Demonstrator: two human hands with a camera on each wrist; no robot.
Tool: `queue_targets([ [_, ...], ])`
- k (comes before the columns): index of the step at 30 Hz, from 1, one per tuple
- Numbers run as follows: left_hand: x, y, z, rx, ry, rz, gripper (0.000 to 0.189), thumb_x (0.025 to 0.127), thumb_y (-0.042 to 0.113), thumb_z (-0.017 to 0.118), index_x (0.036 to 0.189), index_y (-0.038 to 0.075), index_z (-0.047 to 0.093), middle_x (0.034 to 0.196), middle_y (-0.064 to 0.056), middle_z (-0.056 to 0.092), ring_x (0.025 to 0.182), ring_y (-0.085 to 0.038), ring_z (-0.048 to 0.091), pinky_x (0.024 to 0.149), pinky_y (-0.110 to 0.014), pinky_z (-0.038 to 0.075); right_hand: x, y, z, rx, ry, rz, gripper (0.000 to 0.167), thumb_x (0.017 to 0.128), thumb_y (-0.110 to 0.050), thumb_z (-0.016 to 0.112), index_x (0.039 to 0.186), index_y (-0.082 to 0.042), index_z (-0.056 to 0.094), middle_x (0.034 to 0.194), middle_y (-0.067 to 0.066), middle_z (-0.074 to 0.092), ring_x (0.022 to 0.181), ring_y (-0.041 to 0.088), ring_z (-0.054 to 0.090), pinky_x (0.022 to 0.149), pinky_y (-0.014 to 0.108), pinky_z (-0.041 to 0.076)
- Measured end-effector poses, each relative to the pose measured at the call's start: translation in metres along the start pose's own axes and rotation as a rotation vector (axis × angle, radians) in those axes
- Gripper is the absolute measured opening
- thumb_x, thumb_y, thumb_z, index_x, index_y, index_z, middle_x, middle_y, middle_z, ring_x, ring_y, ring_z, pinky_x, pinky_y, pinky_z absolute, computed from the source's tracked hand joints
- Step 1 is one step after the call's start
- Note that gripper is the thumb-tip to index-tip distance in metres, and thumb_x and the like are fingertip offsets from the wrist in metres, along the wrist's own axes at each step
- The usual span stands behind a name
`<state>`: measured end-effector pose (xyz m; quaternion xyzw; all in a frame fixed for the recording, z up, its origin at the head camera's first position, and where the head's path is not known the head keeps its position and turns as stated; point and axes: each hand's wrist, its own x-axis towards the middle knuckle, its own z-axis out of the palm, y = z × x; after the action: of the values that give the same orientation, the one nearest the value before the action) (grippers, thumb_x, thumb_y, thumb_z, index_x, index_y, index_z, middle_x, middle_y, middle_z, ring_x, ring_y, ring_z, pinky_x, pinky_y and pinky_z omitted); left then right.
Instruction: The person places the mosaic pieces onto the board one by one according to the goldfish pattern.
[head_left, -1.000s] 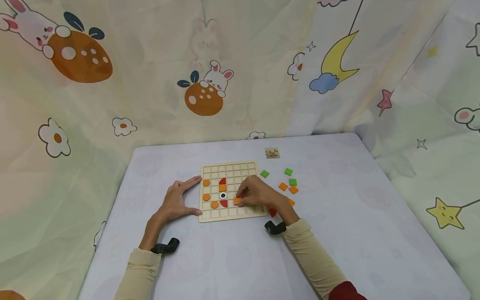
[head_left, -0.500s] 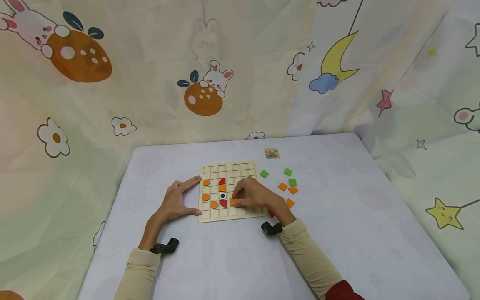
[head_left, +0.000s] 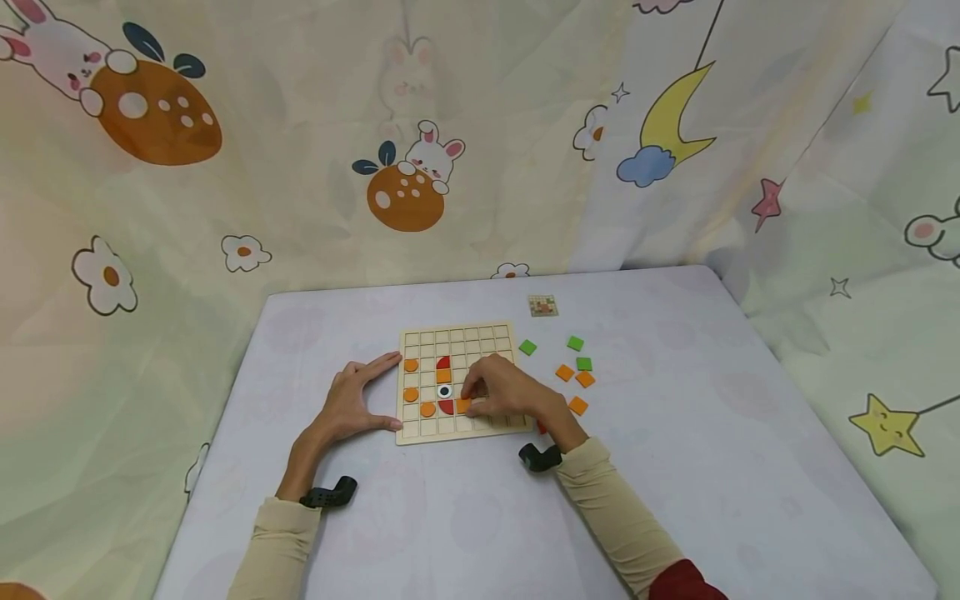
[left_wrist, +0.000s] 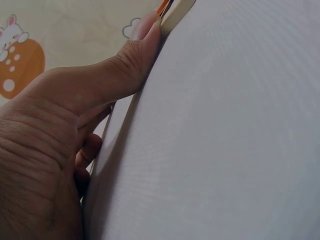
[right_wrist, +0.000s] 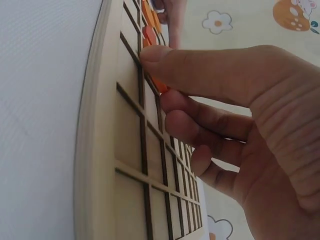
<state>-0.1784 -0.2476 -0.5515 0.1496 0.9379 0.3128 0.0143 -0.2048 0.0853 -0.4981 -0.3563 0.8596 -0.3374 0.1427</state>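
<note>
Fingers spread, left hand point(head_left: 343, 407) touched edge of grid board point(head_left: 480, 339); right hand point(head_left: 506, 388) pinched orange square point(head_left: 462, 406) over it. Overpush could have nudged adjacent red piece point(head_left: 446, 407).

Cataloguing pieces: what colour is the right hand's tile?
The tile is orange, clearest in the head view.

1 brd point(head_left: 471, 348), 3 grn sqs point(head_left: 575, 343), 1 card point(head_left: 543, 306)
</note>
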Motion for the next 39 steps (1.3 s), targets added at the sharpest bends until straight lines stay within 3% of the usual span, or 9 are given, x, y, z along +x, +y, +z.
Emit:
queue_targets([
  [7,-0.001,0.001,-0.001,-0.003,-0.001,-0.003,0.123,0.062,0.060,0.103,0.167,0.030,0.047,0.173,0.000,0.048,0.116,-0.025,0.047,0.098,-0.049,0.035,0.007,-0.008,-0.002,-0.039,-0.016,0.017,0.016,0.081,-0.012,0.098,0.093,-0.009,0.088,0.085,-0.003,0.081,0.071,0.006,0.065,0.069,0.024,0.055],
  [12,-0.001,0.001,-0.001,0.004,0.001,0.007,0.123,0.062,0.060,0.103,0.167,0.030,0.047,0.173,-0.001,0.048,0.115,-0.024,0.046,0.098,-0.049,0.035,0.010,-0.014,-0.002,-0.104,-0.019,0.019,0.018,0.079,-0.014,0.100,0.090,-0.010,0.087,0.079,-0.006,0.079,0.071,0.007,0.062,0.071,0.026,0.052],
  [26,-0.001,0.001,-0.001,-0.001,0.005,0.016,0.123,0.062,0.058,0.104,0.167,0.028,0.048,0.173,0.000,0.048,0.116,-0.025,0.047,0.098,-0.049,0.034,0.001,-0.014,-0.008,-0.098,0.029,0.114,0.031,0.077,-0.018,0.102,0.102,-0.006,0.087,0.098,0.001,0.082,0.087,0.014,0.064,0.083,0.032,0.056],
  [33,-0.001,0.003,-0.002,0.001,0.003,0.008,0.122,0.062,0.058,0.104,0.167,0.029,0.048,0.173,-0.001,0.049,0.117,-0.026,0.048,0.099,-0.050,0.035,-0.010,-0.005,-0.019,-0.058,0.082,0.171,0.031,0.079,-0.013,0.100,0.106,-0.005,0.087,0.102,0.003,0.083,0.091,0.016,0.067,0.086,0.037,0.058],
  [39,-0.001,0.003,-0.002,0.000,-0.002,0.001,0.123,0.062,0.058,0.104,0.167,0.030,0.047,0.173,-0.001,0.049,0.117,-0.026,0.048,0.099,-0.049,0.035,-0.021,0.008,-0.030,-0.044,0.126,0.172,0.035,0.079,-0.014,0.099,0.108,-0.001,0.085,0.105,0.007,0.083,0.094,0.018,0.070,0.089,0.038,0.060],
])
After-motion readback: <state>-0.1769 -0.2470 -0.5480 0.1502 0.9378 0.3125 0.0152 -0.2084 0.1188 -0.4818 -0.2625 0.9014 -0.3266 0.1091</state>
